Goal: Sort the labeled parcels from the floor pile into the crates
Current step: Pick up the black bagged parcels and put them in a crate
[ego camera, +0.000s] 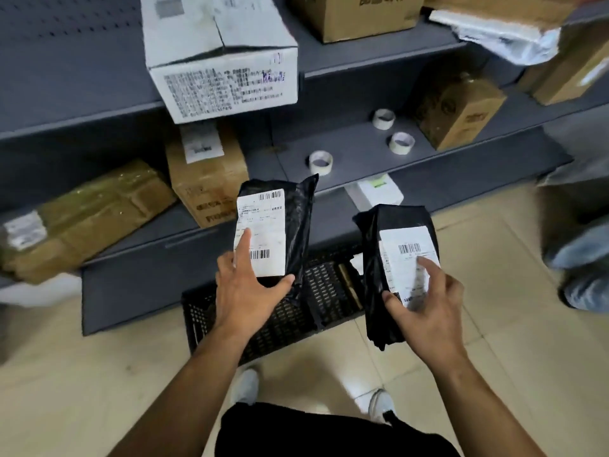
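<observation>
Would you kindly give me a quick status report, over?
Left hand grips left parcel, right hand grips right parcel. Black crate below, nothing blocking.

The floor (82, 374) is pale beige tile, glossy enough to catch soft patches of light. On it stands dark grey metal shelving (346, 150) in stepped tiers, with a perforated back panel (66, 18) at the upper left. A large white carton (224, 61) overhangs one tier, and brown cardboard boxes (207, 179) sit below it and further right. Three tape rolls (320, 162) lie on a bare shelf. At the far right edge is what may be a blurred shoe (583, 285).
</observation>
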`<move>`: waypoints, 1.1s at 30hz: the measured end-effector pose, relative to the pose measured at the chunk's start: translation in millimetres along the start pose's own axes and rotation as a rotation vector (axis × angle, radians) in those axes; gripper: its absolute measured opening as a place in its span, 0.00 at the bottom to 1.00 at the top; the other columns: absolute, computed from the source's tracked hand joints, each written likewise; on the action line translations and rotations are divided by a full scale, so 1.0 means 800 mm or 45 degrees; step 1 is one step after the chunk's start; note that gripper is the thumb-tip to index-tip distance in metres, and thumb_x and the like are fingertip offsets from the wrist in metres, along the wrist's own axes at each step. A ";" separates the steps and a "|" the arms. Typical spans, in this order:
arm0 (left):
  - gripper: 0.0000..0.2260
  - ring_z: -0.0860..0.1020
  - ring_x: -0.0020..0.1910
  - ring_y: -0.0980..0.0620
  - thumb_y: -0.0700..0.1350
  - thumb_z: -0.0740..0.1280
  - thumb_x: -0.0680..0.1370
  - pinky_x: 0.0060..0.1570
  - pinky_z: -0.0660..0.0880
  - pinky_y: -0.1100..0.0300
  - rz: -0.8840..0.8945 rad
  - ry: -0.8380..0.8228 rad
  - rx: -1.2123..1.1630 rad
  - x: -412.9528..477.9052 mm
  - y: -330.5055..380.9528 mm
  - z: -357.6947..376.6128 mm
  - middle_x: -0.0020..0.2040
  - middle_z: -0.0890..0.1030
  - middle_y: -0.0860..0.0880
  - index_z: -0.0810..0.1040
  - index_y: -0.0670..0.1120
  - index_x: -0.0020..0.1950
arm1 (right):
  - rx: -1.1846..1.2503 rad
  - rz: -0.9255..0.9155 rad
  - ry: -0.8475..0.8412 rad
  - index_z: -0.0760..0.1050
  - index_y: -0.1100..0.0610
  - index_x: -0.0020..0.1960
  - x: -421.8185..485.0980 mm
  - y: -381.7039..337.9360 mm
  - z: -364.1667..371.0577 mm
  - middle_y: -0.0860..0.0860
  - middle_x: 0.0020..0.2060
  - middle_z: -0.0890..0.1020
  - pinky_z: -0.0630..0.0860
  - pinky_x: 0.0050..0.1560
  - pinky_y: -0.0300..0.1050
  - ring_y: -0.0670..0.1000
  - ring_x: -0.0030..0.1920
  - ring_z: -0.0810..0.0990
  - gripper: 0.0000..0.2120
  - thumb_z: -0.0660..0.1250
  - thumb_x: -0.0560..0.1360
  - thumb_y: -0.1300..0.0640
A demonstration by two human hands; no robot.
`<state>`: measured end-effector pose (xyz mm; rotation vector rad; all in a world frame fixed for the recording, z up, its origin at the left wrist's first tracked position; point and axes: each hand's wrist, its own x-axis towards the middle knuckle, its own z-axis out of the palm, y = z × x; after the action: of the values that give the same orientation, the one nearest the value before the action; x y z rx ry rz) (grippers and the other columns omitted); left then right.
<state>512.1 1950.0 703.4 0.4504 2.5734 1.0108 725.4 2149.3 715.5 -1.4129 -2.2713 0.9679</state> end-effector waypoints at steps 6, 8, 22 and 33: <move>0.52 0.68 0.65 0.43 0.63 0.78 0.65 0.67 0.71 0.43 -0.233 0.118 0.027 -0.084 0.018 0.083 0.67 0.65 0.46 0.48 0.64 0.80 | -0.055 -0.086 -0.240 0.63 0.38 0.74 0.082 0.103 -0.015 0.55 0.65 0.67 0.71 0.70 0.57 0.59 0.66 0.71 0.40 0.78 0.66 0.46; 0.52 0.70 0.64 0.44 0.62 0.79 0.64 0.66 0.72 0.42 -0.247 0.170 0.026 -0.105 0.016 0.100 0.64 0.66 0.48 0.50 0.64 0.80 | -0.074 -0.084 -0.283 0.63 0.38 0.74 0.102 0.131 -0.004 0.56 0.65 0.68 0.71 0.69 0.57 0.61 0.65 0.71 0.40 0.78 0.66 0.46; 0.54 0.69 0.63 0.45 0.62 0.79 0.62 0.62 0.76 0.43 -0.320 0.215 0.088 0.033 -0.186 0.332 0.65 0.66 0.47 0.50 0.64 0.80 | -0.212 -0.184 -0.435 0.63 0.41 0.76 0.235 0.327 0.311 0.55 0.63 0.69 0.77 0.60 0.54 0.61 0.62 0.75 0.42 0.79 0.67 0.44; 0.56 0.65 0.65 0.43 0.64 0.75 0.64 0.66 0.68 0.46 -0.080 0.222 0.080 0.191 -0.319 0.513 0.68 0.63 0.45 0.42 0.61 0.82 | -0.645 -0.217 -0.689 0.54 0.38 0.78 0.293 0.499 0.619 0.61 0.63 0.68 0.69 0.66 0.55 0.65 0.62 0.70 0.45 0.71 0.67 0.32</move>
<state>505.0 2076.3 212.5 0.3068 2.7617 0.9893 604.9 2279.3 61.7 -1.1904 -3.1553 0.8262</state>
